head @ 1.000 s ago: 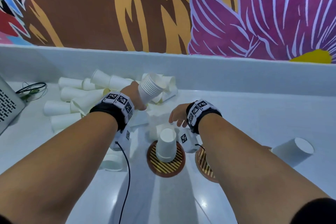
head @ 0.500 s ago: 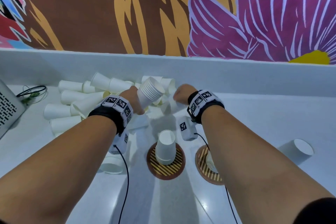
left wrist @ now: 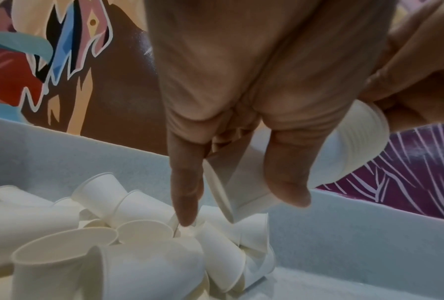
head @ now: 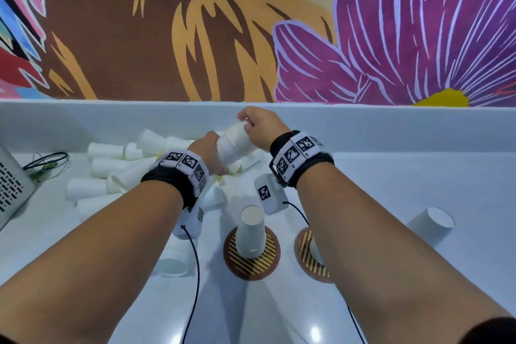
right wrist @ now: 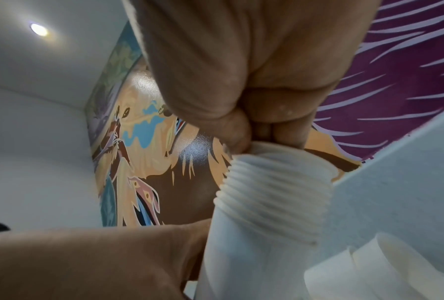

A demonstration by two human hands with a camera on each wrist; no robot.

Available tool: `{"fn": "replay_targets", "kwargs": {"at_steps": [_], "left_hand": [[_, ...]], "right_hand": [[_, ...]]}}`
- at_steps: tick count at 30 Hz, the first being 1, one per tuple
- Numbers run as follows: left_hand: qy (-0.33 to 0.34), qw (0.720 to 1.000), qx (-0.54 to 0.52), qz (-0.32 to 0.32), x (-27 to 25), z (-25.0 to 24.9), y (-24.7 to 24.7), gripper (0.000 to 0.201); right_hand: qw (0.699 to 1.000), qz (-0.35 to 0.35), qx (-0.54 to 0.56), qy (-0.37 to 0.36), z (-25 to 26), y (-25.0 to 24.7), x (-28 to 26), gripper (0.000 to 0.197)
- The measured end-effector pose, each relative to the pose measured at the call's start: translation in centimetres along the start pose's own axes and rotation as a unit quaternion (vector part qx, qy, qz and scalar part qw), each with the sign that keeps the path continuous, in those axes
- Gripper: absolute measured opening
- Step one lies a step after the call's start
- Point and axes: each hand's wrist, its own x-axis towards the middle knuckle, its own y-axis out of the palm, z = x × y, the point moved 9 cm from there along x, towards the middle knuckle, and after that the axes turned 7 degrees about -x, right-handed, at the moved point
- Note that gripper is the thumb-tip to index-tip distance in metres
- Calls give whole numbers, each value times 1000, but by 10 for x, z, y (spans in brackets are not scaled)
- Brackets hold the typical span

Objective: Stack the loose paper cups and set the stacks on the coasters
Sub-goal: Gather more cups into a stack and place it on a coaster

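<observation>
My left hand grips the lower part of a tilted stack of white paper cups, held above the loose pile. My right hand pinches the rim of the top cup at the stack's open end. In the right wrist view the right hand pinches that rim above the ribbed stack. In the left wrist view the left hand is curled round the stack, with the pile below. An upside-down cup stack stands on the middle coaster. My right forearm partly hides a second coaster.
One loose cup lies on its side at the right, another under my left forearm. A grey perforated device and coiled cables sit at the far left. A raised white ledge runs along the back.
My right hand moved from near the coasters back to the pile and then up to the stack's open end. My left hand raised the stack slightly.
</observation>
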Motion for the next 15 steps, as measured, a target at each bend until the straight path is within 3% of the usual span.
{"fn": "replay_targets", "kwargs": {"at_steps": [5, 9, 15], "left_hand": [[15, 1000, -17, 4, -8, 9, 2, 75], [22, 1000, -21, 6, -12, 10, 2, 76], [35, 999, -5, 1, -12, 16, 1, 74]], "right_hand": [[998, 25, -44, 25, -9, 26, -10, 56], [995, 97, 23, 25, -11, 50, -21, 78], [997, 71, 0, 37, -14, 53, -31, 81]]}}
